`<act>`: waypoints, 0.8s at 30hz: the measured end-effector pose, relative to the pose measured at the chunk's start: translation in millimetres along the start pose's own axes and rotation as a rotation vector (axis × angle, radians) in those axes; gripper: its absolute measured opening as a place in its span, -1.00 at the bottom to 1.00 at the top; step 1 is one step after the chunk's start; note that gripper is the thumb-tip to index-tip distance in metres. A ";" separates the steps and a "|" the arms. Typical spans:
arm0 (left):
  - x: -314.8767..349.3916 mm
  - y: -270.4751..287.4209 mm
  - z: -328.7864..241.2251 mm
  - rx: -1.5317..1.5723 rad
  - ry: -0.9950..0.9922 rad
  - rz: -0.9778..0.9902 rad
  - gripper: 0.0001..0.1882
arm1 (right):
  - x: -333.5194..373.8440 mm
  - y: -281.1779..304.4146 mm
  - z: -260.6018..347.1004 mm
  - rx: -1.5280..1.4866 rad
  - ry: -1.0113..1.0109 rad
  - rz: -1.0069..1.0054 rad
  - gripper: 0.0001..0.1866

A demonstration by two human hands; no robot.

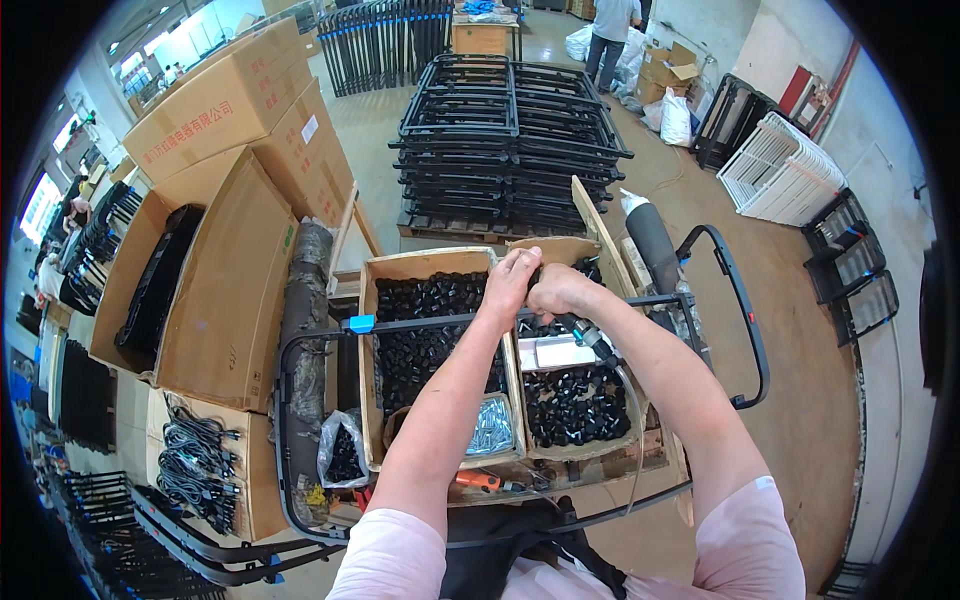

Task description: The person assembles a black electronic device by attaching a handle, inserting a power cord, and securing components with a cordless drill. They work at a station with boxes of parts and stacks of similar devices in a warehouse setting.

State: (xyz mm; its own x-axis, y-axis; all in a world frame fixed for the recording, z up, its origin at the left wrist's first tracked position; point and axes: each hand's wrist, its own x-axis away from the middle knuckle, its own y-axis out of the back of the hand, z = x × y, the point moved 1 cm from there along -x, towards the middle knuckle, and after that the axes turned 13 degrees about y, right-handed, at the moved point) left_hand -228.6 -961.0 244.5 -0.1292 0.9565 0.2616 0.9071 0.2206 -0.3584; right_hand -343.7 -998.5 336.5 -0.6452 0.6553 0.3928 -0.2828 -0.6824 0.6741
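My left hand (pixel 511 282) and my right hand (pixel 557 291) meet above the far crossbar of a black tubular metal frame (pixel 288 400) that lies over the boxes. My right hand grips a black power screwdriver (pixel 592 338) whose cord hangs down toward me. My left hand's fingers are pinched at the tool's tip, on something too small to make out. Below them stand a cardboard box of black plastic caps (pixel 425 335) and a second box of black parts (pixel 575 402).
A bag of silver screws (pixel 492 427) lies between the boxes. Large cartons (pixel 230 250) stand at left, with black cables (pixel 195 465) in an open one. Stacked black frames (pixel 505 140) fill the floor ahead. A person (pixel 610 35) stands far off. White racks (pixel 780 170) lean at right.
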 end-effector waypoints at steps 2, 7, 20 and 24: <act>-0.3 -4.0 -5.1 0.002 0.021 0.046 -0.66 | -5.7 0.9 -10.1 0.036 -0.003 0.001 -0.81; 6.9 -5.9 -13.6 0.029 0.026 0.080 -0.62 | -4.5 4.6 -8.7 0.047 0.020 0.005 -0.82; 90.5 -46.6 -42.1 -0.073 -0.060 0.278 -0.75 | 144.7 5.7 53.5 0.266 -0.058 -0.155 -0.53; 201.5 -74.3 13.9 -0.144 0.009 0.426 -0.74 | 261.9 -48.5 42.8 0.303 -0.098 -0.048 -0.46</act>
State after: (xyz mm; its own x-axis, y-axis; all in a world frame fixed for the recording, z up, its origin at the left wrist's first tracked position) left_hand -327.6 -782.0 311.4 0.2710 0.9544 0.1255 0.9252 -0.2223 -0.3077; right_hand -468.6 -779.9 433.5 -0.5607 0.7223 0.4048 -0.0775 -0.5325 0.8429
